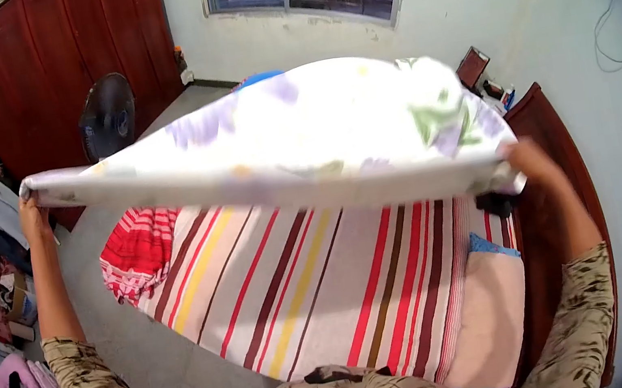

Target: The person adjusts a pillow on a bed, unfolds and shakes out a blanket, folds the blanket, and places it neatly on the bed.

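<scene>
A white floral sheet [332, 121] billows across the upper middle of the frame, above a bed [308, 276] with a striped cover. At frame left the left hand [35, 215] pinches one corner of it, and at right the right hand [528, 162] (blurred) grips the other end. A red cloth [141, 251] lies on the bed's left end, a pale pillow [484, 305] at lower right, and a fan [107, 117] stands upper left.

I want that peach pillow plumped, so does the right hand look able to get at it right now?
Likely not just now: the right hand grips an end of the floral cloth. Otherwise the way looks free, with the peach pillow lying uncovered nearby on the striped sheet.
</scene>
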`<state>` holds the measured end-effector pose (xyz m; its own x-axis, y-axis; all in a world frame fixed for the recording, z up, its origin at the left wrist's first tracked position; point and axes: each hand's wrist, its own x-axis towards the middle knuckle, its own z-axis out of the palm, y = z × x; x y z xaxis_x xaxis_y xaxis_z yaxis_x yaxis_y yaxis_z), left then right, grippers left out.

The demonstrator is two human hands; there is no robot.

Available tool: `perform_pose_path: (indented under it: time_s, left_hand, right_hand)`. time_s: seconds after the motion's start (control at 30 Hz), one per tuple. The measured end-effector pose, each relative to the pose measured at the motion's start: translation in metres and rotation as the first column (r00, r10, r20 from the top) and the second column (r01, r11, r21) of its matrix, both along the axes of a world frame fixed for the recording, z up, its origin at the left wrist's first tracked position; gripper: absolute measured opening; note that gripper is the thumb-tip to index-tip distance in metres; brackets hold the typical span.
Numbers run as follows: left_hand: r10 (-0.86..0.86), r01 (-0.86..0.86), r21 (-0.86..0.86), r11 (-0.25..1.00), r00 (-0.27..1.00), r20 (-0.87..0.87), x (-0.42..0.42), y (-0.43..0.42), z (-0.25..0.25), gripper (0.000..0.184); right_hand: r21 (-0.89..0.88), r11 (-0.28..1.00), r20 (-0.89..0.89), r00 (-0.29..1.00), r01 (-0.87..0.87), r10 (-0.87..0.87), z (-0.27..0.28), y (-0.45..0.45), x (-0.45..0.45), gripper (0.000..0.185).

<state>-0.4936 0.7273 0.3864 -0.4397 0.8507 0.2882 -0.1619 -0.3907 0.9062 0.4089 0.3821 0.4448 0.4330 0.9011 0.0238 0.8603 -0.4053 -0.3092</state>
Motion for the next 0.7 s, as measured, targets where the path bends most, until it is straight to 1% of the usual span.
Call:
perform_pose_path:
  time_s: [0.03,0.07,0.1,0.13,0.17,0.2,0.23,0.27,0.3,0.33,0.37,0.4,0.43,0.47,0.5,0.53,0.57,0.6,0.63,0.67,0.7]
  left_hand:
    - [0.058,-0.059,-0.016,0.998,0.998,-0.028,0.031,-0.019,0.019,0.027]
    - [0.111,-0.112,-0.017,0.994,0.993,-0.046,0.055,-0.029,0.038,0.029]
    - [0.035,-0.042,-0.051,0.998,0.991,-0.127,0.054,-0.027,0.046,0.033]
    - [0.067,-0.068,-0.013,0.998,0.994,-0.081,0.05,-0.022,0.045,0.032]
    - [0.051,-0.049,0.035,0.998,0.996,-0.072,0.033,-0.011,0.039,0.032]
    - [0.034,-0.029,0.083,0.996,0.997,-0.065,0.01,0.006,0.032,0.031]
    - [0.064,-0.054,0.118,0.991,0.995,-0.078,-0.011,0.019,0.022,0.036]
    - [0.086,-0.086,0.074,0.994,0.996,0.005,-0.043,0.039,0.009,0.03]
    - [0.138,-0.138,0.006,0.99,0.99,-0.003,-0.042,0.029,0.004,0.028]
    - [0.051,-0.056,0.081,0.995,0.997,0.063,-0.093,0.062,-0.035,0.03]
    - [0.176,-0.176,0.01,0.984,0.983,0.044,-0.079,0.052,-0.045,0.03]
    - [0.116,-0.115,0.012,0.993,0.993,-0.037,-0.088,0.058,-0.068,0.03]
    - [0.081,-0.081,0.002,0.997,0.995,-0.05,-0.03,0.029,-0.068,0.028]
    - [0.029,-0.023,0.035,0.999,0.981,-0.191,0.02,0.014,-0.077,0.026]
    - [-0.011,0.037,0.072,0.997,0.946,-0.324,0.07,0.0,-0.087,0.026]
    - [-0.164,0.196,0.014,0.981,0.854,-0.493,0.119,-0.018,-0.099,0.031]
    - [-0.199,0.295,-0.013,0.955,0.611,-0.766,0.186,-0.054,-0.094,0.033]
    - [-0.365,0.417,-0.135,0.899,0.542,-0.757,0.246,-0.078,-0.108,0.026]
    - [-0.357,0.435,-0.241,0.868,0.21,-0.91,0.299,-0.109,-0.117,0.023]
    - [-0.75,0.525,-0.573,0.629,0.218,-0.624,0.371,-0.182,-0.064,0.035]
    - [-0.755,0.528,-0.637,0.561,0.012,-0.655,0.389,-0.195,-0.11,0.061]
  right_hand:
    - [0.215,0.976,-0.018,0.999,-0.024,0.029,0.014,0.0,0.004,0.017]
    - [0.432,0.901,-0.018,0.998,-0.039,0.052,0.036,0.001,0.006,0.017]
    - [0.51,0.857,0.049,0.997,-0.07,0.052,0.039,0.001,0.002,0.017]
    - [0.578,0.809,0.111,0.993,-0.103,0.047,0.035,-0.004,-0.006,0.017]
    - [0.569,0.815,0.136,0.99,-0.104,0.032,0.014,-0.005,-0.004,0.017]
    - [0.484,0.874,0.031,0.999,-0.05,0.04,-0.017,-0.006,-0.003,0.018]
    - [0.338,0.937,0.16,0.986,-0.093,0.04,-0.051,-0.011,-0.017,0.02]
    - [0.164,0.976,0.147,0.982,-0.141,0.118,-0.075,-0.017,-0.049,0.023]
    - [0.149,0.983,0.055,0.993,-0.112,0.104,-0.132,-0.021,-0.051,0.02]
    - [0.239,0.957,-0.084,0.978,-0.166,0.19,-0.17,-0.029,-0.073,0.025]
    - [0.135,0.987,-0.332,0.934,-0.09,0.131,-0.178,-0.035,-0.108,0.028]
    - [0.279,0.955,-0.418,0.883,-0.1,0.215,-0.207,-0.038,-0.127,0.03]
    - [0.277,0.957,-0.444,0.871,-0.089,0.209,-0.222,-0.04,-0.15,0.029]
    - [0.274,0.959,-0.474,0.857,-0.075,0.203,-0.238,-0.038,-0.172,0.027]
    - [0.252,0.959,-0.441,0.867,-0.128,0.231,-0.255,-0.033,-0.191,0.025]
    - [0.23,0.956,-0.406,0.875,-0.18,0.262,-0.269,-0.028,-0.209,0.022]
    - [0.219,0.953,-0.42,0.862,-0.207,0.284,-0.276,-0.022,-0.228,0.021]
    - [0.211,0.949,-0.434,0.847,-0.236,0.307,-0.277,-0.016,-0.247,0.019]
    - [0.171,0.944,-0.412,0.849,-0.283,0.329,-0.275,-0.01,-0.264,0.02]
    - [0.127,0.936,-0.392,0.85,-0.329,0.352,-0.269,-0.005,-0.275,0.02]
    - [0.149,0.929,-0.373,0.851,-0.338,0.37,-0.265,-0.001,-0.283,0.021]
